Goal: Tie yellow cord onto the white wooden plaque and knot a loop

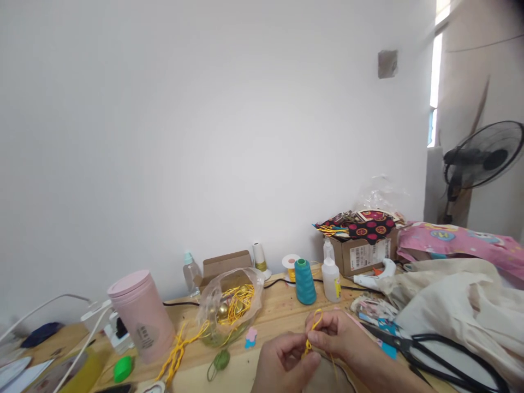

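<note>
A thin yellow cord (317, 319) is held between my two hands, low in the head view over the table. My left hand (284, 360) pinches its lower, knotted-looking part between thumb and fingers. Just right of it, my right hand (335, 333) pinches the cord near a small loop that sticks up above the fingertips. A loose end hangs below the right hand. Left of my hands lie a small green ball of cord (221, 360) and a pink-and-blue cut piece (251, 337). Black-handled scissors (450, 360) are beside my right forearm.
Behind my hands stand a teal thread cone (305, 281) and a white glue bottle (331, 279). A plastic bag (257, 278) holds yellow cords and gold balls. Further left are a pink canister (141, 316) and yellow cords (179, 349). A cardboard box (346, 254) and glue gun (374, 279) sit right.
</note>
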A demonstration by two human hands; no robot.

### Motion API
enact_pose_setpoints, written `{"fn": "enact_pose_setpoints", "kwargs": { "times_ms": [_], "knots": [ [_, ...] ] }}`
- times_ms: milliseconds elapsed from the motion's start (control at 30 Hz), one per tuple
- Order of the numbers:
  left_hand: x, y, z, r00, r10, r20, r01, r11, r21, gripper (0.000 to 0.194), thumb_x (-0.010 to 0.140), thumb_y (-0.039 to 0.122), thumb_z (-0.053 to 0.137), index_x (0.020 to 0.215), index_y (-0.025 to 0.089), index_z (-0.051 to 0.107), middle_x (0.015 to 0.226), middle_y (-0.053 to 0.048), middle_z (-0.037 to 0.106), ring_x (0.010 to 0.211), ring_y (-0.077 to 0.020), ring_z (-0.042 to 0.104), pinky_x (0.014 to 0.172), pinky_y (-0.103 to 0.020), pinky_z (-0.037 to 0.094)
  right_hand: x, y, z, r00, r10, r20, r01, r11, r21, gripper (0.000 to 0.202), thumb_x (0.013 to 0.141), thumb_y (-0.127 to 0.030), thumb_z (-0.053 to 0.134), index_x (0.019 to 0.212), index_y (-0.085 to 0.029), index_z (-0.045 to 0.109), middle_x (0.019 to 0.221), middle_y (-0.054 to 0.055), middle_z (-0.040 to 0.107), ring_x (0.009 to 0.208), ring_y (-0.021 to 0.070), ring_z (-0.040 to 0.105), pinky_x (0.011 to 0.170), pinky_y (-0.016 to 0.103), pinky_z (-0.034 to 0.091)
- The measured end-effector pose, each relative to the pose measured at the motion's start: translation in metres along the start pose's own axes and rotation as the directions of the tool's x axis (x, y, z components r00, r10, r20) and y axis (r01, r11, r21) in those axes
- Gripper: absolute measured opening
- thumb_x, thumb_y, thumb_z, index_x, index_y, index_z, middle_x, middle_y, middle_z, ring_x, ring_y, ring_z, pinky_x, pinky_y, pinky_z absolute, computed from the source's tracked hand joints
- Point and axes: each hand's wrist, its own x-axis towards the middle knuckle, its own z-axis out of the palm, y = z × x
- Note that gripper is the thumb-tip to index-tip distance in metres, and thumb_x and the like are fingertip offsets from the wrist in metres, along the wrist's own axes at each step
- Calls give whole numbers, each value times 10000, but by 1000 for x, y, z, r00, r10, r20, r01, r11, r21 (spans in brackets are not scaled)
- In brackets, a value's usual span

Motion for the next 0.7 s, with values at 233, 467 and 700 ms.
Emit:
{"fn": "enact_pose_setpoints", "kwargs": {
  "times_ms": [233, 467, 700],
  "knots": [
    [0, -3, 0, 1000, -13, -26, 14, 998, 58, 275, 616, 366, 571, 611, 115, 684, 489, -26, 546, 464, -114, 453, 454, -207, 362, 3, 7, 2, 998, -25, 65, 19, 995, 99, 270, 562, -379, 638, 563, -125, 549, 498, -22, 529, 442, 95, 507, 455, 215, 387],
    [0, 1, 1, 997, -69, -26, 70, 998, 6, 267, 580, 355, 608, 674, 116, 682, 503, -30, 575, 476, -124, 470, 476, -222, 378, 1, 8, 3, 996, -14, 83, 0, 986, 168, 238, 573, -338, 643, 578, -121, 545, 503, -19, 533, 450, 94, 511, 467, 212, 385],
    [-1, 9, 0, 999, 33, -23, -27, 979, 204, 294, 670, 314, 512, 471, 130, 626, 451, -9, 516, 483, -124, 468, 505, -211, 371, 2, 16, -5, 993, 97, 62, -101, 992, 70, 272, 617, -382, 597, 599, -117, 537, 491, -14, 523, 436, 68, 459, 389, 163, 250]
  ]
}}
